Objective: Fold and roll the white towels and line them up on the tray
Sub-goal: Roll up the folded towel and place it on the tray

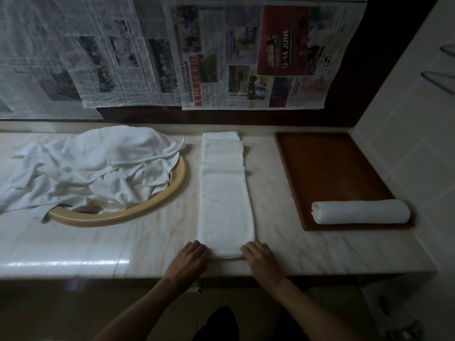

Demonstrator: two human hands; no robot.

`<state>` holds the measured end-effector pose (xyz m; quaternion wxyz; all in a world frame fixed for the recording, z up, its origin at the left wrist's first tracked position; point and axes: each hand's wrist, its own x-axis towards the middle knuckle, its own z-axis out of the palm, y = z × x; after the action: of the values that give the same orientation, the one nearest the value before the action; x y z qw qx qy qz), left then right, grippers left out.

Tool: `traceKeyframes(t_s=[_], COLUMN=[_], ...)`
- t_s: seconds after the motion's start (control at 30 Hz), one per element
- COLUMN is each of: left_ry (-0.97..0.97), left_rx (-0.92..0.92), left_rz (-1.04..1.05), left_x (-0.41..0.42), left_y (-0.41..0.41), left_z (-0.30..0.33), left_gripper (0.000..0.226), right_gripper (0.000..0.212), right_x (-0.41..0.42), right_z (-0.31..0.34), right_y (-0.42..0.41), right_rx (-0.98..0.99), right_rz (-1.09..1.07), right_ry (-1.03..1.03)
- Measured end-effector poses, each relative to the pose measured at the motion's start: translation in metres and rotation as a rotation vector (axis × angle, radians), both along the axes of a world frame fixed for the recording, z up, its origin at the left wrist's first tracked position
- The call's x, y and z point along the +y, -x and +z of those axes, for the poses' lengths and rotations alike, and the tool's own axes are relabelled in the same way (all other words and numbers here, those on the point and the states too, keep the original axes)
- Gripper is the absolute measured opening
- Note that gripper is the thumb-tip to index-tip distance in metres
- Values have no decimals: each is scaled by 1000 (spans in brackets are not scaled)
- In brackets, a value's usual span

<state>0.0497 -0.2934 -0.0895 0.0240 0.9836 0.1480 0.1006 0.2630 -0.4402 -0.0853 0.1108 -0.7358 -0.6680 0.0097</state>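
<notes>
A dim room: pale marble worktop [283,252] against a dark wall papered with newspaper [246,57], tiles at right. One roll [360,214] lies at the tray's [327,166] near end. A folded strip [225,198] lies mid-worktop, left hand [190,258] and right hand [261,258] at its near corners, fingers seemingly curled on them, rolling not begun. More towels [91,166] heap over the sink [147,207]

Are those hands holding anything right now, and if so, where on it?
Both hands are at the near end of the folded towel: the left hand at its left corner, the right hand at its right corner. Whether the fingers pinch or merely press cannot be told.
</notes>
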Motion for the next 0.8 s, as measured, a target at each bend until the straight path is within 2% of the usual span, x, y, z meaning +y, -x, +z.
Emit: traceKeyframes(t_s=[0.07, 0.13, 0.3, 0.37, 0.43, 0.5, 0.63, 0.73, 0.8], left_ry=[-26, -50, 28, 88, 161, 243, 357, 303, 228], left_rx=[-10, 18, 80, 146, 215, 289, 377, 417, 361], left_rz=[27, 57, 202, 230, 273, 337, 510, 648, 648], left_x=[-2, -2, -3, -1, 2, 6, 10, 9, 0], left_y=[0, 0, 2, 0, -3, -9, -33, -55, -63], left_z=[-2, -1, 8, 15, 20, 28, 45, 56, 55], left_gripper=[18, 24, 42, 35, 25, 27, 27, 8, 13], right_gripper=[16, 24, 29, 34, 23, 10, 9, 4, 12], right_x=[1, 3, 9, 14, 22, 29, 50, 60, 59], right_z=[4, 6, 11, 15, 18, 22, 35, 45, 44], right_y=[4, 5, -2, -6, -9, -11, -10, -2, 3], right_rx=[-43, -49, 57, 48, 42, 48, 92, 99, 72], right_rz=[-11, -30, -73, -54, -47, -37, -211, -387, -380], right_ry=[28, 69, 242, 295, 334, 369, 448, 454, 380])
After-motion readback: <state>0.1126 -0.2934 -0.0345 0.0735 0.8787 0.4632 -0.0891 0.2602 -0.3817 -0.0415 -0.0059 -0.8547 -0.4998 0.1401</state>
